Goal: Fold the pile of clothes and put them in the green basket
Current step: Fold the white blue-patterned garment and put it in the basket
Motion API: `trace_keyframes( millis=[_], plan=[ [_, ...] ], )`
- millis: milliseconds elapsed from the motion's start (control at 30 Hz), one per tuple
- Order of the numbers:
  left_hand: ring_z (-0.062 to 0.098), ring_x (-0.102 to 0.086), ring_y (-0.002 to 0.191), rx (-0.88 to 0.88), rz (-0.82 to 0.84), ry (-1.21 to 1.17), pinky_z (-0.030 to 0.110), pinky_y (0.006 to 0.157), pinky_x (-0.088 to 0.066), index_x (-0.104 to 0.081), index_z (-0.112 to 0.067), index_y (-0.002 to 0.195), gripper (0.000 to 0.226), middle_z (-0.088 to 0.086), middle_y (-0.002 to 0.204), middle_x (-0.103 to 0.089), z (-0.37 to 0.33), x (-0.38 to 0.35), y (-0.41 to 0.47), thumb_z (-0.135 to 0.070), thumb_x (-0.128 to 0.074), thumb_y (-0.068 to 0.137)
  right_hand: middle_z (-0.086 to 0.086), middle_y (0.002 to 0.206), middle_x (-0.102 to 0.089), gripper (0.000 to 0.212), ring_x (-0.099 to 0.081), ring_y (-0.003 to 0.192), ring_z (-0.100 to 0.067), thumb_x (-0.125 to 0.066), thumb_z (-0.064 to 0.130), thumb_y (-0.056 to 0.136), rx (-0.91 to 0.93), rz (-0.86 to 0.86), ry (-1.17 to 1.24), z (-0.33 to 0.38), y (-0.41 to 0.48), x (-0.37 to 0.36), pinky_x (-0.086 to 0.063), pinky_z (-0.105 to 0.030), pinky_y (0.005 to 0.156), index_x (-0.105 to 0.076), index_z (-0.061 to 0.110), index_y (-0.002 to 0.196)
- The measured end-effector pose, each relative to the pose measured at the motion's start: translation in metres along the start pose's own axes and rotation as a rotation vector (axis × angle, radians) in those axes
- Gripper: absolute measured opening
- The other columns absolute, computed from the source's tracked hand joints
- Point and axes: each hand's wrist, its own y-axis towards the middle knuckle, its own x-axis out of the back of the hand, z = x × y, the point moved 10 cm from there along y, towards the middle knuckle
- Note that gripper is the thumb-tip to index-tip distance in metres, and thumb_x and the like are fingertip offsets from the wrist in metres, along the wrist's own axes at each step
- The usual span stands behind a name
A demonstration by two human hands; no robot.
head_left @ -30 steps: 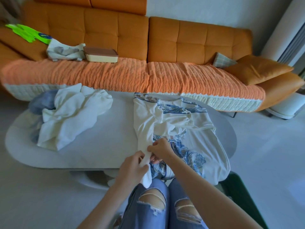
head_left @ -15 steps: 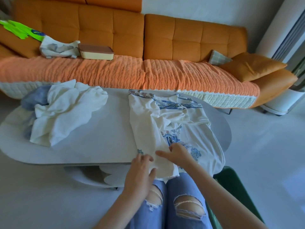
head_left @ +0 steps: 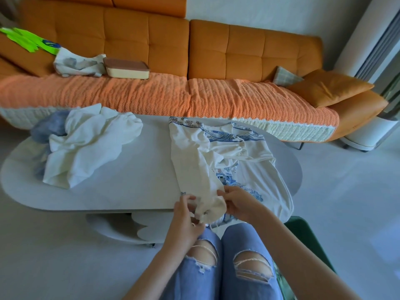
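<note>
Blue-printed garment (head_left: 255,182) on table (head_left: 140,180), sleeve end (head_left: 211,207) pinched in fingers (head_left: 189,199) of left hand (head_left: 186,217) and right hand (head_left: 240,204); crumpled pile (head_left: 86,148) alongside.

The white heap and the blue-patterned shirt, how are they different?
The white heap is plain; the blue-patterned shirt has blue prints. The heap lies crumpled and untouched; the shirt is spread out, held by the left hand and right hand. Both lie on the table.

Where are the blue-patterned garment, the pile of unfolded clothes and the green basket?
blue-patterned garment (head_left: 190,154), head view: on the white panel folded over it.
pile of unfolded clothes (head_left: 86,152), head view: on the white garment on top.
green basket (head_left: 307,234), head view: on its dark wall beside the right arm.
</note>
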Motion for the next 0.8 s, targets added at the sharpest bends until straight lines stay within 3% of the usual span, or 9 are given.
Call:
trace_keyframes(
  millis=[133, 267, 333, 400, 467, 567, 667, 733, 800],
  plan=[
    [0.003, -0.057, 0.073, -0.097, -0.066, 0.129, 0.022, 0.068, -0.051, -0.046, -0.033, 0.107, 0.051, -0.007, 0.105, -0.041, -0.012, 0.006, -0.014, -0.002, -0.065, 0.072, -0.011, 0.077, -0.06, 0.022, -0.058, 0.063, -0.021, -0.041, 0.003, 0.097, -0.013, -0.065, -0.075, -0.009, -0.002, 0.011, -0.054, -0.027, 0.054, -0.059, 0.004, 0.084],
    [0.001, -0.048, 0.066, -0.305, -0.184, 0.319, 0.011, 0.065, -0.039, -0.058, -0.021, 0.092, 0.044, -0.01, 0.1, -0.039, -0.032, 0.018, -0.034, 0.016, -0.053, 0.068, -0.003, 0.062, -0.049, 0.022, -0.044, 0.048, -0.014, -0.043, 0.006, 0.092, 0.056, -0.307, -0.777, 0.006, -0.008, 0.03, -0.036, -0.022, 0.042, -0.057, 0.011, 0.075],
    [0.003, -0.048, 0.064, -0.342, -0.163, 0.418, 0.009, 0.063, -0.039, -0.06, -0.018, 0.085, 0.036, -0.009, 0.101, -0.043, -0.031, 0.014, -0.037, 0.015, -0.056, 0.07, -0.009, 0.069, -0.057, 0.019, -0.054, 0.048, -0.021, -0.043, 0.007, 0.089, 0.057, -0.311, -0.852, 0.006, -0.008, 0.027, -0.043, -0.028, 0.041, -0.058, 0.01, 0.076],
    [0.003, -0.048, 0.061, -0.234, -0.181, 0.454, 0.01, 0.059, -0.04, -0.06, -0.021, 0.089, 0.027, -0.009, 0.101, -0.043, -0.014, 0.021, -0.033, 0.003, -0.064, 0.075, -0.016, 0.083, -0.062, 0.018, -0.065, 0.056, -0.033, -0.047, 0.019, 0.09, 0.026, -0.298, -0.901, 0.005, -0.012, 0.018, -0.05, -0.037, 0.047, -0.056, 0.004, 0.089],
    [0.005, -0.052, 0.079, -0.112, -0.208, 0.38, 0.016, 0.068, -0.041, -0.054, -0.025, 0.095, 0.024, -0.011, 0.101, -0.044, 0.004, 0.029, -0.027, -0.013, -0.069, 0.079, -0.011, 0.073, -0.058, 0.045, -0.066, 0.056, -0.03, -0.047, 0.051, 0.09, -0.002, -0.314, -1.035, 0.006, -0.018, 0.016, -0.044, -0.032, 0.046, -0.05, 0.006, 0.082],
    [0.002, -0.058, 0.09, 0.086, -0.075, -0.015, 0.019, 0.077, -0.043, -0.047, -0.031, 0.1, 0.025, -0.015, 0.099, -0.059, 0.024, 0.016, -0.02, -0.023, -0.065, 0.085, -0.005, 0.067, -0.057, 0.07, -0.064, 0.056, -0.023, -0.046, 0.08, 0.071, -0.003, -0.363, -1.078, 0.005, -0.02, 0.016, -0.041, -0.025, 0.049, -0.05, 0.009, 0.076],
    [0.013, -0.066, 0.074, 0.231, -0.045, -0.275, 0.017, 0.066, -0.047, -0.047, -0.027, 0.097, 0.023, -0.003, 0.082, -0.068, 0.031, 0.006, -0.016, -0.017, -0.065, 0.086, -0.005, 0.084, -0.063, 0.056, -0.061, 0.073, -0.021, -0.074, 0.055, 0.067, 0.046, -0.332, -1.047, -0.002, -0.015, 0.011, -0.044, -0.025, 0.055, -0.06, 0.006, 0.091],
    [0.017, -0.064, 0.072, 0.204, -0.04, -0.201, 0.018, 0.062, -0.047, -0.049, -0.028, 0.092, 0.026, -0.001, 0.082, -0.066, 0.026, 0.011, -0.014, -0.017, -0.07, 0.081, -0.003, 0.076, -0.059, 0.024, -0.055, 0.064, -0.016, -0.075, 0.024, 0.074, 0.079, -0.273, -0.93, -0.005, -0.015, 0.005, -0.039, -0.019, 0.049, -0.058, 0.008, 0.08],
    [0.01, -0.06, 0.065, 0.112, -0.041, -0.1, 0.017, 0.058, -0.046, -0.051, -0.027, 0.087, 0.029, -0.001, 0.078, -0.064, 0.016, 0.017, -0.017, -0.017, -0.075, 0.076, -0.005, 0.069, -0.057, 0.017, -0.051, 0.056, -0.014, -0.069, 0.009, 0.078, 0.062, -0.212, -0.778, -0.011, -0.012, 0.006, -0.042, -0.023, 0.052, -0.054, 0.013, 0.071]
  ],
)
